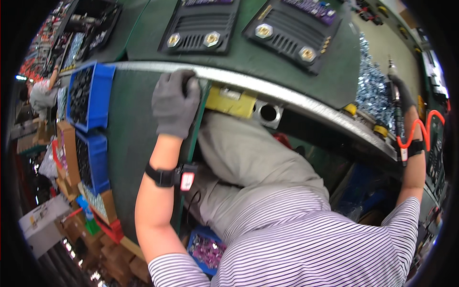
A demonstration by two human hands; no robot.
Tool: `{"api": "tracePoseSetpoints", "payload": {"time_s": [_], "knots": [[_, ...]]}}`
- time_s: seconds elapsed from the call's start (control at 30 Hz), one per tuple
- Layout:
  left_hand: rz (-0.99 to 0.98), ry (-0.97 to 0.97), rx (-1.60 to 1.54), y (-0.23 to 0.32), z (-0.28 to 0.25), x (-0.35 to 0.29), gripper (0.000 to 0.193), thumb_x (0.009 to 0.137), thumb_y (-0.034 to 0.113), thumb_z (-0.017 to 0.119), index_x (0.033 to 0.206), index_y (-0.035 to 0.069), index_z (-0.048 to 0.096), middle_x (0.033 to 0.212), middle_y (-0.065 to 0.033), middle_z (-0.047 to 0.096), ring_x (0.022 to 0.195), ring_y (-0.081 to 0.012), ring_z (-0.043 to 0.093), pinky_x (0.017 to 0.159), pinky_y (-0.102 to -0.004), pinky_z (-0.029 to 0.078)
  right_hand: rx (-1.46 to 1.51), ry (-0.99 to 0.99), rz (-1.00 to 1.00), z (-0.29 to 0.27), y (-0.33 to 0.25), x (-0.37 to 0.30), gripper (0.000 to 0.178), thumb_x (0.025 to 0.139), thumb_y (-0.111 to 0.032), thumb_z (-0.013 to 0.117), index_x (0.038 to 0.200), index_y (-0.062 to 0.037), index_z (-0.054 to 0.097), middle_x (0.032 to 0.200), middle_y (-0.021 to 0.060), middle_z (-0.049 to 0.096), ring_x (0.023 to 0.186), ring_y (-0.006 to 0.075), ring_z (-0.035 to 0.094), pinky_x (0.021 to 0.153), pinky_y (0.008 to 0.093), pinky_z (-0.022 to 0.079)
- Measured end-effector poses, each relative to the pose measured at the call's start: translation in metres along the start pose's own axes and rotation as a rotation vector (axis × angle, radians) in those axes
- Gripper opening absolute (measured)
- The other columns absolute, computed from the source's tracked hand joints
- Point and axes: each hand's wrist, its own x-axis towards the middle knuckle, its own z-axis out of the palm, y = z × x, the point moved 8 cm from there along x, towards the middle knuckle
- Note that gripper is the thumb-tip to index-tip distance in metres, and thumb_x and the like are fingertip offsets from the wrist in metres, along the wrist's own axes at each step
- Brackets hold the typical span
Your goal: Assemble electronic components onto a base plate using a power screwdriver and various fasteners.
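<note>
The left hand [174, 103], in a grey glove, has its fingers clenched over the metal edge [287, 95] of the green tabletop [143, 38]. At three o'clock the right hand [404, 95], also gloved, grasps a power screwdriver [394, 93] held upright. Two black grilles [201, 24] lie at twelve o'clock, blue bins [98, 95] at nine.

Two panels [201, 28] lie on the bench behind its metal edge [287, 93]; bins [91, 95] apparently stand left.

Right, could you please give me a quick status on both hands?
Left hand gloved, gripping the metal bench edge. Right hand holds a powered screwdriver upright. Nothing between them.
</note>
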Motion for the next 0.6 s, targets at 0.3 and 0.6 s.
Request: {"api": "tracePoseSetpoints", "payload": {"time_s": [0.3,0.6], "knots": [[-0.001,-0.016,-0.013,-0.001,0.002,-0.001,0.019,0.082,0.022,0.06,0.095,0.009,0.064,0.086,-0.0089,0.059,0.077,-0.0246,0.059,0.073,-0.0353,0.048,0.012,-0.034,-0.013,0.002,0.005,0.012,0.022,0.079,-0.03,0.062,0.086,-0.0096,0.057,0.066,0.0003,0.056,0.052,0.0114,0.052,0.048,0.0248,0.044],[0.019,0.029,-0.055,0.001,0.003,-0.001,0.017,0.08,0.023,0.06,0.091,0.011,0.065,0.082,-0.0076,0.061,0.079,-0.0251,0.059,0.074,-0.0361,0.047,0.004,-0.022,-0.018,0.008,0.004,0.006,0.022,0.078,-0.03,0.061,0.085,-0.0099,0.057,0.067,0.0013,0.056,0.053,0.0129,0.052,0.049,0.026,0.044]]}}
